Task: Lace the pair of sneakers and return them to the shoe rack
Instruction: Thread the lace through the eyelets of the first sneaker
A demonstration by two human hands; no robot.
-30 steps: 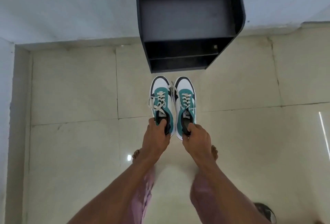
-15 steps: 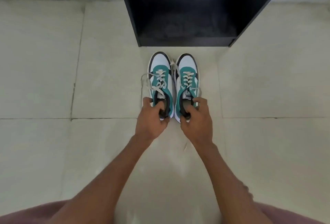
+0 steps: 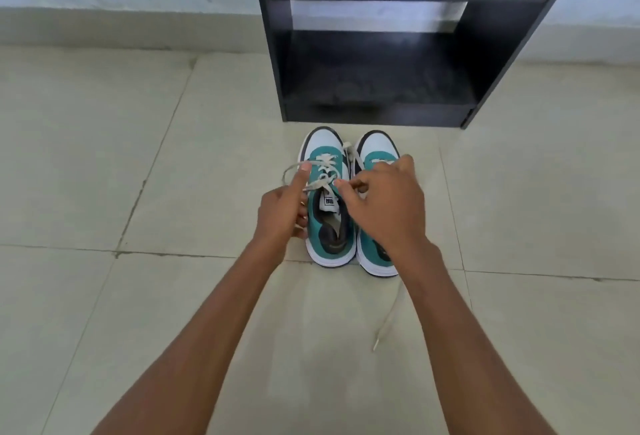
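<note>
Frame centre: left hand (image 3: 282, 211) and right hand (image 3: 384, 206) each pinch a lace end (image 3: 294, 168) of the left sneaker (image 3: 329, 226) — directly beneath them — fingers curled.

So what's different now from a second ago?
Both hands let go of the sneaker collars and took up the laces of the left sneaker: left hand on one end, right hand on the other. The pair stays on the floor before the rack.

The pale beige floor tiles (image 3: 173, 296) look smooth with a faint sheen (grout lines slightly chipped). The black board shoe rack (image 3: 491, 64) appears matt, its lower shelf dusty. The teal-and-white sneakers (image 3: 323, 226) show smooth uppers and flat woven off-white laces (image 3: 388, 317).
</note>
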